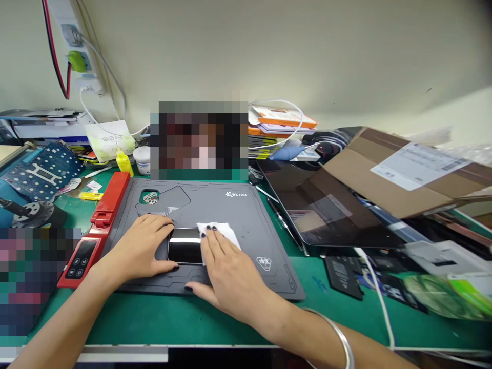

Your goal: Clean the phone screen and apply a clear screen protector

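While bracing a phone (184, 249) with the left hand (143, 247), presses a white cloth (229, 231) onto its right end with the right hand (231, 271). As to the phone: lies flat, dark glossy face up, left of centre in the lower half of the frame, on a grey mat (219, 201) spread over the green table (161, 326).

As to the left hand: curls thumb and fingers around the left corners of the phone in a light, steadying hold. As to the right hand: lays extended fingers flat over the cloth, with thumb spread away toward the lower centre; does not clench. Hides the right end of the phone, so cannot confirm the condition of the glass there.

Appears to be at a wiping stage, judged from the flat pressure through the cloth; cannot verify any dust or smears. Calls, in this judgement, for drawing the cloth across the exposed strip between the hands under even pressure, with enough hold at the left to stop sliding. Calls also for shifting the left fingers before treating the covered corners.

Note, at left of the frame, a red folding device (102, 219) along the mat's left edge; right of centre, a slender dark tool (283, 221) beside the mat, near a large dark panel (303, 205).
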{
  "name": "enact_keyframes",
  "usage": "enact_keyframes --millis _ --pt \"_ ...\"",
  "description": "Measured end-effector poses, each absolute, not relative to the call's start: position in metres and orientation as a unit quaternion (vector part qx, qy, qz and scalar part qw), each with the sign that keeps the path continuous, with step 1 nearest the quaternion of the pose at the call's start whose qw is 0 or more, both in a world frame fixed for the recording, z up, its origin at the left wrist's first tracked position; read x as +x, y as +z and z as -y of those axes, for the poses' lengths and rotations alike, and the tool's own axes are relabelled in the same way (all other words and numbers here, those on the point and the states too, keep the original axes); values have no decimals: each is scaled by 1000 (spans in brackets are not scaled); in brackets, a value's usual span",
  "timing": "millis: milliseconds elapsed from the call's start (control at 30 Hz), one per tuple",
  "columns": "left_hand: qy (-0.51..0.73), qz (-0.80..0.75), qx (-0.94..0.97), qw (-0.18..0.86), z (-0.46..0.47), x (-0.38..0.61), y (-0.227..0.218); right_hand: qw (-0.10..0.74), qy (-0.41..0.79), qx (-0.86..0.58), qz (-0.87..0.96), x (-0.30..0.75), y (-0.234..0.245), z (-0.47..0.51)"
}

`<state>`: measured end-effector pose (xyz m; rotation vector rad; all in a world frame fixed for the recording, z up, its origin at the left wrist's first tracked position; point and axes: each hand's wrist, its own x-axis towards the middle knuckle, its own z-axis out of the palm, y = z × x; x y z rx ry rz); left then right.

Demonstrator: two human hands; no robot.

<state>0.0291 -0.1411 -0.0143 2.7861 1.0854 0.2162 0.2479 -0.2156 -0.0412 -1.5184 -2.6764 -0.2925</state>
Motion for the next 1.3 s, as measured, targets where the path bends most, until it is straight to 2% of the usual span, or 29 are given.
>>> enact_keyframes --millis 133,333,533,767,967,1167,1300 --pt "65 -363 927 64 141 30 -14 -20 -120 -527 841 252 -39 222" --pt "65 -359 929 60 141 30 -14 49 -82 -400 911 246 -36 217" --pt "60 -361 928 65 139 29 -13 -21 -90 -513 853 248 -37 220" --pt "52 -363 928 64 138 29 -13 63 -40 -369 926 248 -33 218" --pt "50 -366 927 70 138 28 -13 -10 -68 -500 863 250 -33 220" --pt "49 -363 928 69 138 27 -13 44 -2 -350 936 253 -29 215" --pt "46 -367 926 70 138 26 -13 20 22 -442 897 254 -31 204"
